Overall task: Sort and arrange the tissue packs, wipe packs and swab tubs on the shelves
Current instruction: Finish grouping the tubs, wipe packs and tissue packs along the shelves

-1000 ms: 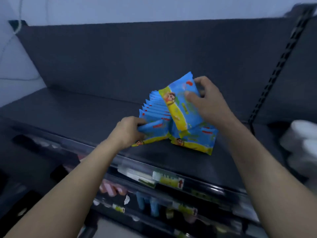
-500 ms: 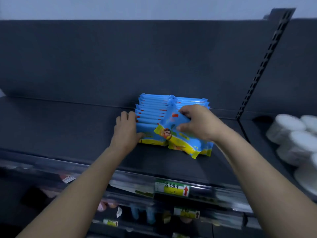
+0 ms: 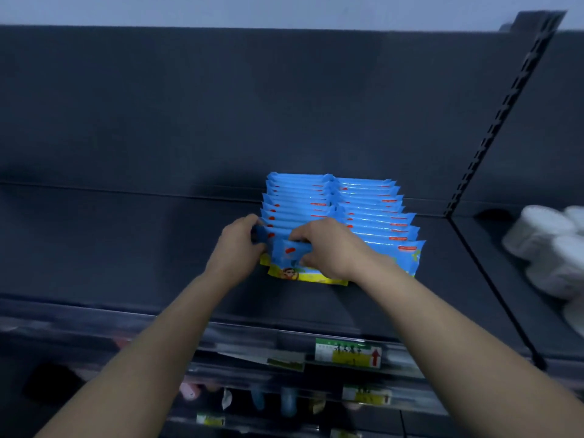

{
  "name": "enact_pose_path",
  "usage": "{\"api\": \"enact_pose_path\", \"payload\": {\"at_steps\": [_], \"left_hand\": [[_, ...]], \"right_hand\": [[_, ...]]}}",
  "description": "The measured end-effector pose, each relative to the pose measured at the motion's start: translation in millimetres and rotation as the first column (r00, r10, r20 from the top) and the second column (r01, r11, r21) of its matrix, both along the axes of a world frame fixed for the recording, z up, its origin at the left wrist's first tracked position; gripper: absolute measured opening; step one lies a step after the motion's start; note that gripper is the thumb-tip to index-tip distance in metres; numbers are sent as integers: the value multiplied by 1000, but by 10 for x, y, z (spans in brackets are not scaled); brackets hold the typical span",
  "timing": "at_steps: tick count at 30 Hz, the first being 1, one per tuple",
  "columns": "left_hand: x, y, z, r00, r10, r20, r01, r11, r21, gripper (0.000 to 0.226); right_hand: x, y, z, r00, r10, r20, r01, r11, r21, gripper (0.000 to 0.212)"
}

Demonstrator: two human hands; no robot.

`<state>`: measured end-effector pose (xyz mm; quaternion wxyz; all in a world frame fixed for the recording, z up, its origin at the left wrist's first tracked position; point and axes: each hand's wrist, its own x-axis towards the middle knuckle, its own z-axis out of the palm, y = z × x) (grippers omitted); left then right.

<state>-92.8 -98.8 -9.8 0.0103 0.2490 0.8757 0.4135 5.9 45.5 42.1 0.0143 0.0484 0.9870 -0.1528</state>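
Observation:
Two rows of blue wipe packs (image 3: pixel 373 216) with yellow bottoms stand upright on the dark top shelf (image 3: pixel 126 248), side by side, running back toward the rear panel. My left hand (image 3: pixel 235 248) grips the left end of the front pack (image 3: pixel 294 270) of the left row. My right hand (image 3: pixel 328 248) pinches the top of that same pack from the right. The front pack of the right row (image 3: pixel 407 257) stands free beside my right wrist.
White rolls (image 3: pixel 550 248) lie on the neighbouring shelf bay to the right, past a slotted upright (image 3: pixel 493 131). Price labels (image 3: pixel 347 354) line the shelf's front rail. Lower shelves hold small pastel items (image 3: pixel 189 390). Bare shelf stretches to the left.
The tilted front pack has been stood upright at the front of the left row. Both hands have closed in on its top edge, and the right row's front pack is uncovered.

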Motion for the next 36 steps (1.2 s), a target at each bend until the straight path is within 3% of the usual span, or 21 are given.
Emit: {"api": "enact_pose_path", "payload": {"at_steps": [3, 7, 11, 15, 19, 23, 26, 32, 36], "left_hand": [[-92, -82, 9, 993, -66, 95, 58, 995, 83, 22], [-150, -170, 23, 977, -187, 100, 178, 979, 94, 35], [-167, -198, 46, 945, -284, 163, 272, 958, 94, 26], [-196, -130, 63, 961, -234, 149, 228, 972, 54, 18], [-47, -25, 112, 992, -109, -66, 97, 982, -162, 43], [111, 103, 105, 945, -119, -305, 30, 959, -283, 65], [146, 164, 75, 939, -158, -306, 47, 939, -341, 65], [63, 97, 45, 955, -181, -236, 121, 961, -247, 59], [184, 108, 74, 954, -39, -297, -71, 934, -349, 65]], "right_hand": [[-81, -121, -29, 997, -53, -57, 59, 993, 98, 39], [-158, -290, -75, 991, -68, -114, 95, 965, 244, 35], [-158, -356, -105, 992, -94, -82, 111, 967, 231, 43], [-51, -220, -26, 986, -161, -34, 164, 955, 247, 49], [176, -35, 62, 959, -284, -1, 277, 935, 219, 46], [339, 122, 12, 943, -331, 23, 320, 925, 205, 46], [349, 130, -33, 959, -282, 24, 272, 943, 191, 46], [229, 66, 31, 993, -109, 43, 98, 974, 205, 44], [339, 273, 54, 990, -129, 59, 110, 962, 250, 44]]}}
